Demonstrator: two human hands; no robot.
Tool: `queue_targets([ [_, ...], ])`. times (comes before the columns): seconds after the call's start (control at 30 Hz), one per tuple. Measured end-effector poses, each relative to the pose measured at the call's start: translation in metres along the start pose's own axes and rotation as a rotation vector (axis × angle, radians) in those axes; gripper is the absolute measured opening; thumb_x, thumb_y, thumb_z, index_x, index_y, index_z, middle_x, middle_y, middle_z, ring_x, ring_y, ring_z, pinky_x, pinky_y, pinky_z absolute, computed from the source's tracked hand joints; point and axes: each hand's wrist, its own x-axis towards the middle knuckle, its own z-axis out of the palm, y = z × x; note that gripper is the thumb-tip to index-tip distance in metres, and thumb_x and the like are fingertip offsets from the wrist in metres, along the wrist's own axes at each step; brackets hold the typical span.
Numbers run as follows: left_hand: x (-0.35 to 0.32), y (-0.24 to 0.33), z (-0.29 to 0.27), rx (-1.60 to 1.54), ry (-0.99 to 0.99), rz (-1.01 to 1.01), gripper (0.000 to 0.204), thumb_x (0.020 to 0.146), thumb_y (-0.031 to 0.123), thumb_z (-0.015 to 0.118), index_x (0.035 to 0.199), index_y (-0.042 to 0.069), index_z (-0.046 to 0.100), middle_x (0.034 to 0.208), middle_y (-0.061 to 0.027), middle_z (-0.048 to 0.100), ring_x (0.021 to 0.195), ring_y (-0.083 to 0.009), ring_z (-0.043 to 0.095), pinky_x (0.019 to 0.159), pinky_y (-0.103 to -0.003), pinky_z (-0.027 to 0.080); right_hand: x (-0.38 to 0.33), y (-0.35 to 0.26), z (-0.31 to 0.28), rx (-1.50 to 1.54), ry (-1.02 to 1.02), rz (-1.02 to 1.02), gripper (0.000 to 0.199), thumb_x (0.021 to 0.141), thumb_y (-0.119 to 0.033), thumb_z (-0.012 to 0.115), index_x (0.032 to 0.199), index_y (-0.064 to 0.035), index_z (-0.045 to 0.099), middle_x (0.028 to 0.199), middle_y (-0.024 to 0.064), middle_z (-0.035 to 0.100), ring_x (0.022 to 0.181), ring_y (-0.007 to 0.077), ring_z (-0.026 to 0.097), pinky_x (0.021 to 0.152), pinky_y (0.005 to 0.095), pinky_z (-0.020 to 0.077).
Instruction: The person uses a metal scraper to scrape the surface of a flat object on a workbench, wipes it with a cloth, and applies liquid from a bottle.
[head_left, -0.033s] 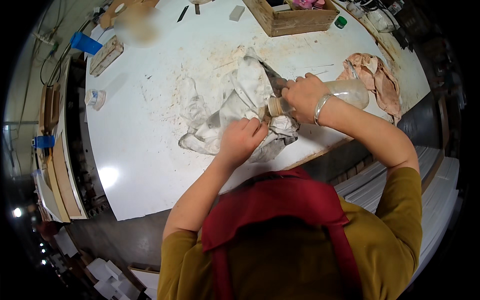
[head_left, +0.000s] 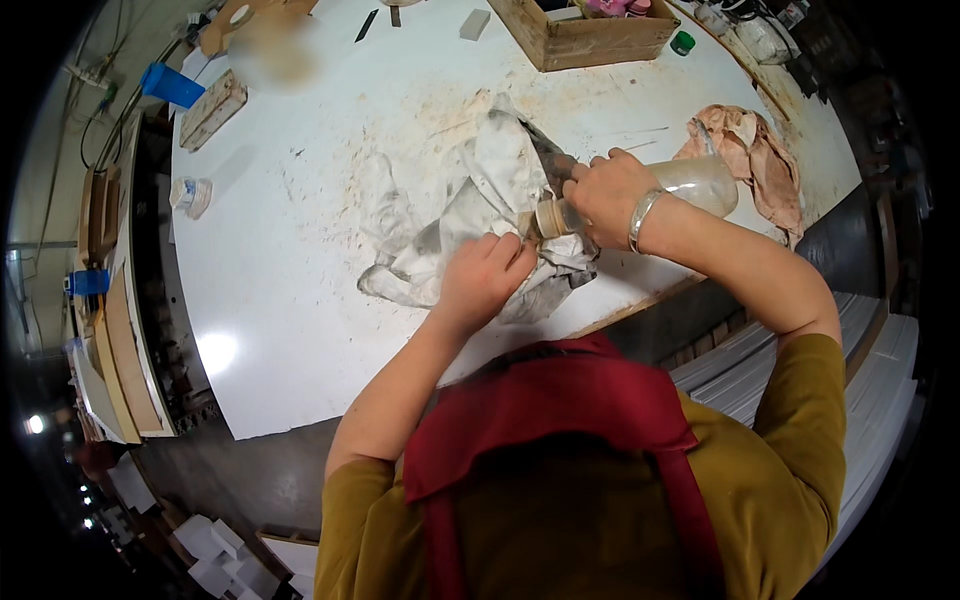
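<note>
- I've got the right hand (head_left: 612, 190) wrapped around the neck of a clear plastic bottle (head_left: 690, 182), tipped on its side over the white tabletop (head_left: 290, 300).
- Left hand (head_left: 483, 280) presses, fingers curled, into the crumpled stained white cloth (head_left: 480, 190) right at the bottle's mouth.
- Judging by it, the cloth is being wetted; wiping looks still ahead.
- Tabletop is dusty, brownish smears; pink rag (head_left: 750, 150) nearby, wooden box (head_left: 590, 35) at the far edge, cluttered workshop around.

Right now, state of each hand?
Left hand: closed, pressing the white rag against the bottle's neck.
Right hand: closed around the clear plastic bottle, tipped on its side.
</note>
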Motion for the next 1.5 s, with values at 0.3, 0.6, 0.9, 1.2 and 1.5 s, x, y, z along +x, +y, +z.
queue_targets([
  [0.3, 0.0, 0.003, -0.002, -0.365, -0.051, -0.61, 0.007, 0.079, 0.011, 0.055, 0.074, 0.007, 0.051, 0.063, -0.0067, 0.051, 0.057, -0.0202, 0.053, 0.05, -0.03, 0.04, 0.014, 0.065, 0.011, 0.144, 0.35, 0.19, 0.032, 0.067, -0.025, 0.064, 0.094, -0.0084, 0.06, 0.089, 0.0091, 0.061, 0.084, 0.0276, 0.059, 0.074, 0.0387, 0.046],
  [0.6, -0.019, 0.011, -0.011, -1.351, -0.235, -1.273, 0.021, 0.092, 0.021, 0.045, 0.081, 0.005, 0.054, 0.06, 0.0004, 0.053, 0.051, -0.008, 0.049, 0.045, -0.02, 0.033, 0.04, 0.156, 0.049, 1.155, 1.115, 0.327, 0.048, 0.076, -0.028, 0.07, 0.112, -0.0019, 0.052, 0.105, 0.0078, 0.061, 0.095, 0.0143, 0.058, 0.084, 0.0294, 0.0457],
  [0.9, -0.02, 0.03, -0.013, -1.321, -0.172, -1.367, 0.02, 0.093, 0.019, 0.044, 0.084, 0.004, 0.054, 0.064, 0.0, 0.055, 0.055, -0.0071, 0.051, 0.047, -0.019, 0.033, -0.06, 0.231, 0.082, 1.077, 0.659, 0.639, 0.037, 0.082, -0.018, 0.062, 0.116, -0.0046, 0.055, 0.093, 0.0049, 0.059, 0.081, 0.0113, 0.055, 0.069, 0.0258, 0.0468],
  [1.2, -0.045, 0.028, 0.002, -1.382, -0.184, -1.339, 0.02, 0.093, 0.019, 0.044, 0.081, 0.007, 0.053, 0.066, -0.0002, 0.054, 0.057, -0.007, 0.05, 0.05, -0.02, 0.034, -0.042, 0.236, 0.193, 0.871, 0.478, 0.892, 0.02, 0.083, -0.021, 0.055, 0.089, -0.0021, 0.061, 0.076, 0.013, 0.061, 0.071, 0.0214, 0.056, 0.068, 0.0345, 0.0452],
  [1.5, -0.045, 0.034, 0.015, -1.449, -0.104, -1.245, 0.018, 0.09, 0.018, 0.046, 0.083, 0.003, 0.053, 0.064, -0.0039, 0.055, 0.055, -0.0126, 0.054, 0.05, -0.026, 0.045, -0.073, 0.2, 0.235, 0.723, 0.787, 0.595, 0.018, 0.084, -0.02, 0.055, 0.088, -0.0033, 0.057, 0.072, 0.0087, 0.056, 0.067, 0.0157, 0.051, 0.062, 0.0308, 0.0436],
])
